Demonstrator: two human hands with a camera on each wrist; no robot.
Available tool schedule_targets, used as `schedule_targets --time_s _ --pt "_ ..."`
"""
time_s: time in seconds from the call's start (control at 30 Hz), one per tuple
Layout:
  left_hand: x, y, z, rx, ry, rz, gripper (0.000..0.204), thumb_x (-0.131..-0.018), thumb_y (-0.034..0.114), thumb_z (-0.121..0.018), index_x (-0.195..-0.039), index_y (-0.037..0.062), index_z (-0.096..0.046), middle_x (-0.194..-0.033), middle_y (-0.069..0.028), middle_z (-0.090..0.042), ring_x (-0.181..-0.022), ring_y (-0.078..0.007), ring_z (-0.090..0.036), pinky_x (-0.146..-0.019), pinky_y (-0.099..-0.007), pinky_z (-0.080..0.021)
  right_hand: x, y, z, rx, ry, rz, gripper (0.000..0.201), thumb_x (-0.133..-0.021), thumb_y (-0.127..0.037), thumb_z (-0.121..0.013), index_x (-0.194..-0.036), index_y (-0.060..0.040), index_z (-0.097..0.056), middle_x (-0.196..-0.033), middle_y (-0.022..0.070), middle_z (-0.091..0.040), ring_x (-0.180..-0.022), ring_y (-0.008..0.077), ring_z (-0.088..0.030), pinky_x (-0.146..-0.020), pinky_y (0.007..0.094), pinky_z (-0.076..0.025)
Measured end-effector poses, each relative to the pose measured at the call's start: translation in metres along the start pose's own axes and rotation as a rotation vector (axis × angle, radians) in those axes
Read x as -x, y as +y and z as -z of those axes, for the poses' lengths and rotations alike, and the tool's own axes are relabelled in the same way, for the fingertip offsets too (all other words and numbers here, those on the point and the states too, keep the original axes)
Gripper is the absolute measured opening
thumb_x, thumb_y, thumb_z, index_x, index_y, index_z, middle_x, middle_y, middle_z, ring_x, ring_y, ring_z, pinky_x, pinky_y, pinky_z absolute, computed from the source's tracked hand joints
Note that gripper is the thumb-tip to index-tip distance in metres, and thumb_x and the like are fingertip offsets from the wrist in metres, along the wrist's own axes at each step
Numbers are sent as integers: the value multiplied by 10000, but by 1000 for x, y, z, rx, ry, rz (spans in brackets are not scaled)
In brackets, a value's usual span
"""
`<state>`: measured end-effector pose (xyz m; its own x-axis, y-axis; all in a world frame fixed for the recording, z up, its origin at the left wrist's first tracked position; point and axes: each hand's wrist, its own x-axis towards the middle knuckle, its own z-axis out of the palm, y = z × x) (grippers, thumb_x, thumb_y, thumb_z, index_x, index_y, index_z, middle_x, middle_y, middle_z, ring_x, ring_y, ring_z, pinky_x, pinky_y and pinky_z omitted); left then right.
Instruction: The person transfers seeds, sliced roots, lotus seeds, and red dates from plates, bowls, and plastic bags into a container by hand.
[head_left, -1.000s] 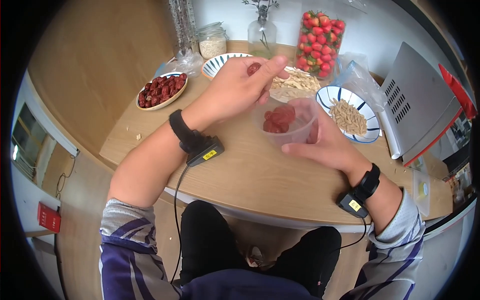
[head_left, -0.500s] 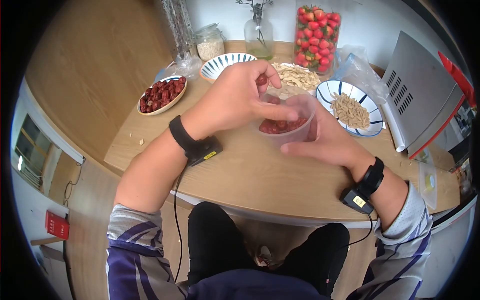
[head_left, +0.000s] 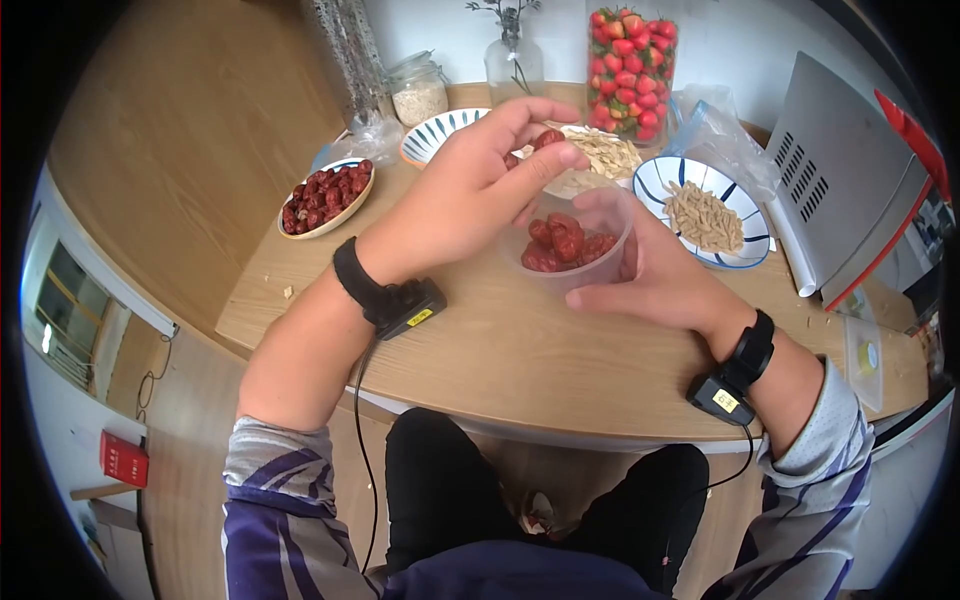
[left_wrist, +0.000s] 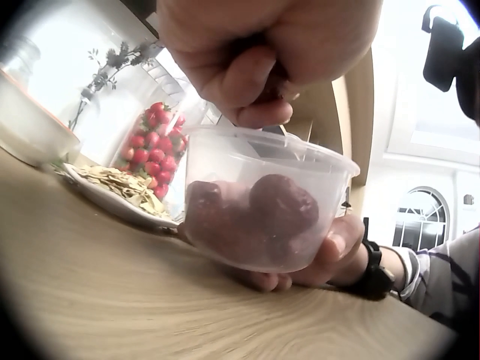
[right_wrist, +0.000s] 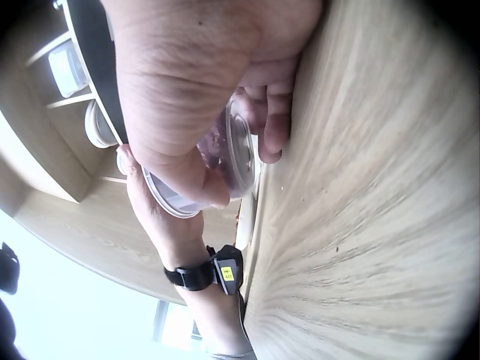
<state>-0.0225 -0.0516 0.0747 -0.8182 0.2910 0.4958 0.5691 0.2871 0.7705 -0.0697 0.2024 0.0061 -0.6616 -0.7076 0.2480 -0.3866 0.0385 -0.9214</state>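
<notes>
My left hand (head_left: 440,205) is over the rim of a clear plastic tub (left_wrist: 330,174), its fingers curled and the thumb along them. It holds red dates (head_left: 548,138), two of which show between thumb and fingers. In the left wrist view the curled fingertips are just above the tub's rim. My right hand (head_left: 665,280) grips the tub from the right side, thumb on the near wall and fingers around the far side. Several wrinkled red dates (head_left: 562,243) lie inside the tub. A bowl of red dates (head_left: 326,230) stands at the left of the table.
Behind my hands are a striped bowl (head_left: 425,150) and a plate of pale dried slices (head_left: 610,155). To the right, a blue-lined bowl (head_left: 752,238) holds short beige pieces, beside a grey metal panel (head_left: 835,150). A strawberry container (head_left: 632,80), glass vase (head_left: 513,75) and jar (head_left: 418,95) line the back.
My left thumb has dipped over the tub and come back up toward the fingers, with dates still in the hand. The dates in the tub sit differently. My right hand keeps its hold.
</notes>
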Motion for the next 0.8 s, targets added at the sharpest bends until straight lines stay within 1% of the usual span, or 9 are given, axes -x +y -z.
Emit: schedule_targets --time_s 0.07,0.17,0.27,0.37,0.47,0.57,0.67,0.77,0.8 --pt "1 -1 -5 -48 21 -7 405 -1278 290 -533 -1585 28 -580 -1368 -68 -746 -720 -67 -585 -646 -243 -505 0 2 0 6 4 6 950 -879 -164 -1028 -1615 -18 -445 -1326 84 -717 -1140 132 -717 -944 316 -600" --pt "0 -1 5 157 3 98 410 -1278 247 -532 -1623 27 -552 -1416 -74 -733 -848 -72 -619 -771 -254 -556 1 -2 -1 -51 -10 -18 950 -882 -162 -1028 -1616 -21 -442 -1336 81 -717 -1154 132 -715 -955 313 -598" --pt "-8 -15 5 218 13 -55 396 -1282 230 -517 -1620 28 -548 -1445 -74 -723 -1015 -89 -648 -896 -286 -577 0 1 0 -83 -35 -10 948 -885 -157 -1026 -1616 -24 -438 -1363 83 -722 -1190 141 -721 -986 319 -602" --pt "-5 -19 0 151 -17 -98 396 -1285 240 -508 -1618 28 -550 -1468 -83 -712 -1130 -105 -647 -1032 -327 -573 1 -2 -2 -109 -29 -21 947 -887 -153 -1025 -1617 -24 -434 -1387 88 -728 -1227 152 -726 -1019 329 -607" --pt "-3 -17 -9 257 -22 -49 394 -1286 232 -503 -1616 20 -548 -1496 -92 -697 -1141 -111 -656 -1089 -344 -572 -2 3 -2 -127 -35 19 945 -888 -153 -1025 -1616 -22 -437 -1394 94 -732 -1242 159 -731 -1035 338 -613" --pt "-8 -20 -7 209 20 -204 402 -1290 240 -488 -1612 8 -549 -1467 -96 -692 -1165 -126 -654 -1131 -362 -569 -1 5 -2 -46 -2 78 945 -886 -154 -1026 -1617 -20 -442 -1392 96 -734 -1237 160 -733 -1031 339 -613" --pt "-9 -23 1 132 129 -287 436 -1293 272 -483 -1630 -1 -527 -1428 -83 -683 -1173 -148 -661 -1099 -344 -562 -1 -7 0 -96 -83 -75 944 -900 -15 -977 -1657 -3 -413 -1600 149 -566 -1472 228 -632 -1158 380 -608" --pt "-6 -15 -3 35 161 -334 476 -1283 282 -497 -1662 -3 -455 -1455 -97 -624 -1156 -156 -630 -1065 -325 -537 1 -14 -1 14 -64 -67 924 -897 -38 -989 -1639 -6 -440 -1582 143 -598 -1472 219 -635 -1171 380 -595" --pt "-5 -14 -5 -7 152 -363 493 -1277 284 -505 -1670 -4 -430 -1468 -103 -603 -1150 -158 -617 -1055 -323 -529 0 -9 -1 -8 -57 -29 929 -889 -64 -1003 -1631 -14 -447 -1531 130 -631 -1428 210 -654 -1167 374 -590"
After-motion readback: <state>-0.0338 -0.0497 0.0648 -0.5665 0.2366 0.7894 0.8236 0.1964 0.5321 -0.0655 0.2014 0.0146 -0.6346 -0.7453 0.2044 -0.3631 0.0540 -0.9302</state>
